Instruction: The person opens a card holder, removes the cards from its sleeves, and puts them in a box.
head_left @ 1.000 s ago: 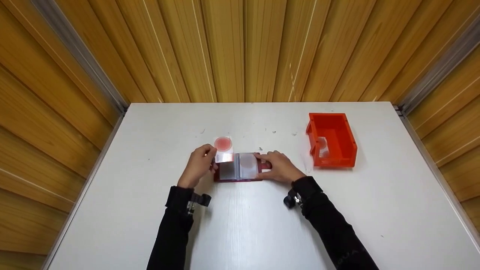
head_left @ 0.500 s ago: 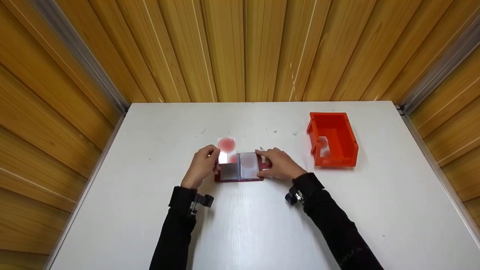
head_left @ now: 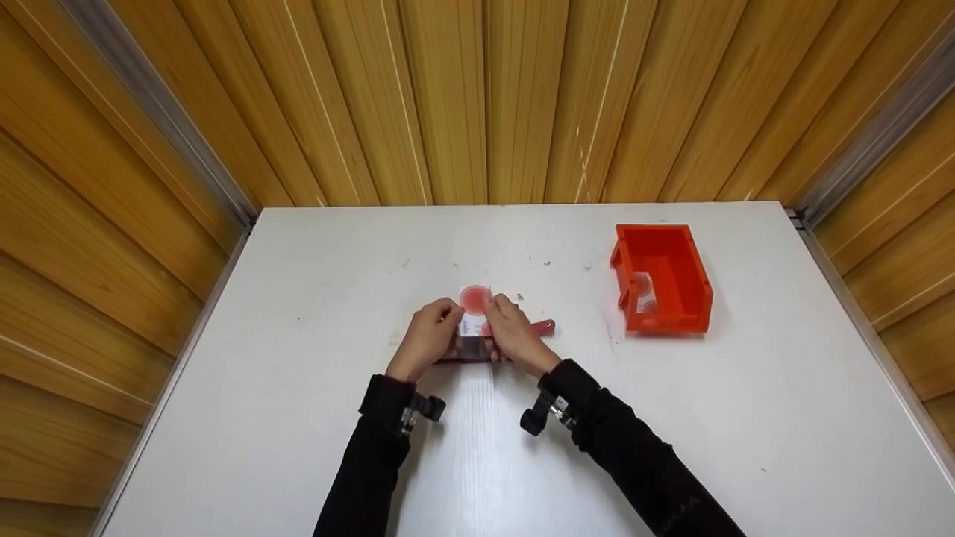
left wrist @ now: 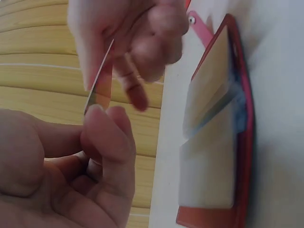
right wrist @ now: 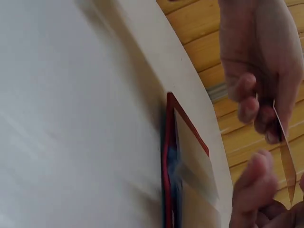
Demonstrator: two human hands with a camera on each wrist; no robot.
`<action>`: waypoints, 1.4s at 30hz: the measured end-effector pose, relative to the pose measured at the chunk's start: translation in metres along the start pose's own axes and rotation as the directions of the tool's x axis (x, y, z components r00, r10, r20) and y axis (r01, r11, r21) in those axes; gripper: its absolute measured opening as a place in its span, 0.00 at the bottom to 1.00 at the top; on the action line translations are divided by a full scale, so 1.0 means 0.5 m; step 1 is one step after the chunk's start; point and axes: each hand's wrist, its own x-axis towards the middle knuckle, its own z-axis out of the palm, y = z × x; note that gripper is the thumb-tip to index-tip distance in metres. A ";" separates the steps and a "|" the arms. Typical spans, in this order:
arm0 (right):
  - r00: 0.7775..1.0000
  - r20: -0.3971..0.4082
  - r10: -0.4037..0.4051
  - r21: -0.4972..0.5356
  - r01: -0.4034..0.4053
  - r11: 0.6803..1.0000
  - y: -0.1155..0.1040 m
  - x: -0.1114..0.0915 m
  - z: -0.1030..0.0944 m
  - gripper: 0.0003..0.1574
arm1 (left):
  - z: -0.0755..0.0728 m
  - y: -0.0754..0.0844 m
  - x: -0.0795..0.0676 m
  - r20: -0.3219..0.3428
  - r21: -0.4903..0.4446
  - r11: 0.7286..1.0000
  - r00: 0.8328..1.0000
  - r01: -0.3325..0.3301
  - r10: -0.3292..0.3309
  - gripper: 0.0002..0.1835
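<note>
A small white card with a red disc (head_left: 475, 298) is held above an opened card holder. My left hand (head_left: 430, 334) pinches the card's left side between thumb and fingers. Its right side lies between the thumb and fingers of my right hand (head_left: 516, 337). From the left wrist, the card (left wrist: 99, 78) appears nearly edge-on, apart from the holder. The card holder (left wrist: 209, 171) lies open on the table, with a red cover, pale see-through sleeves and a pink snap strap (left wrist: 203, 29). From above, both hands cover most of it.
An orange-red plastic bin (head_left: 690, 298) stands on the right of the white table (head_left: 358, 253); something pale with reddish discs (head_left: 644, 292) shows at its left side. Wood-patterned walls (head_left: 485, 104) rise behind the table and on both sides.
My right hand has let go of the holder's right side and moved left to the card. My left hand has carried the card right, over the middle of the holder.
</note>
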 end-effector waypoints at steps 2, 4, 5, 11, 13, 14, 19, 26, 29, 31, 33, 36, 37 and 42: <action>0.998 -0.054 -0.038 -0.032 0.037 0.999 0.000 0.002 0.011 0.20 | 0.007 0.000 0.001 0.006 0.020 1.000 1.000 -0.002 0.002 0.14; 0.991 -0.101 -0.092 -0.090 0.083 0.992 0.001 0.004 0.016 0.19 | 0.011 -0.002 0.002 0.005 0.033 0.999 1.000 -0.010 0.010 0.14; 0.987 -0.118 -0.113 -0.123 0.098 0.988 0.002 0.005 0.016 0.19 | 0.012 -0.003 0.002 0.005 0.034 0.999 1.000 -0.011 0.011 0.14; 0.981 -0.125 -0.150 -0.232 0.118 0.966 0.008 0.008 0.009 0.18 | 0.013 -0.009 0.005 0.020 0.057 0.998 1.000 -0.025 0.024 0.14; 0.981 -0.109 -0.160 -0.254 0.128 0.959 0.009 0.007 0.006 0.17 | 0.013 -0.010 0.004 0.023 0.074 0.997 0.999 -0.026 0.025 0.15; 0.981 -0.104 -0.164 -0.262 0.132 0.956 0.009 0.007 0.004 0.17 | 0.014 -0.011 0.003 0.021 0.083 0.996 1.000 -0.024 0.023 0.15; 0.977 -0.116 -0.180 -0.258 0.145 0.955 0.005 0.007 -0.015 0.17 | 0.011 -0.020 0.006 -0.037 0.213 0.975 0.997 -0.059 0.068 0.12; 0.964 -0.213 -0.159 -0.179 0.122 0.976 -0.020 0.008 -0.110 0.17 | -0.001 -0.056 0.005 -0.082 0.467 0.873 0.976 -0.139 0.200 0.09; 0.960 -0.246 -0.133 -0.189 0.087 0.978 -0.022 0.012 -0.169 0.18 | -0.004 -0.068 0.002 -0.072 0.504 0.854 0.978 -0.131 0.193 0.17; 0.960 -0.265 -0.093 -0.201 0.039 0.979 -0.018 0.011 -0.212 0.19 | -0.004 -0.074 0.001 -0.072 0.514 0.849 0.981 -0.120 0.182 0.19; 0.952 -0.297 -0.080 -0.240 0.007 0.971 -0.010 0.009 -0.258 0.21 | -0.002 -0.077 0.001 -0.071 0.531 0.840 0.982 -0.114 0.177 0.20; 0.932 -0.357 -0.055 -0.246 -0.037 0.969 0.004 0.002 -0.328 0.24 | 0.000 -0.076 0.001 -0.051 0.574 0.809 0.981 -0.124 0.187 0.19; 0.919 -0.389 -0.064 -0.256 -0.041 0.966 0.010 0.000 -0.348 0.25 | -0.001 -0.075 0.000 -0.039 0.588 0.798 0.981 -0.131 0.190 0.18; 0.850 -0.524 -0.051 -0.299 -0.128 0.946 0.044 -0.007 -0.423 0.30 | -0.011 -0.068 -0.003 0.018 0.621 0.767 0.981 -0.162 0.193 0.17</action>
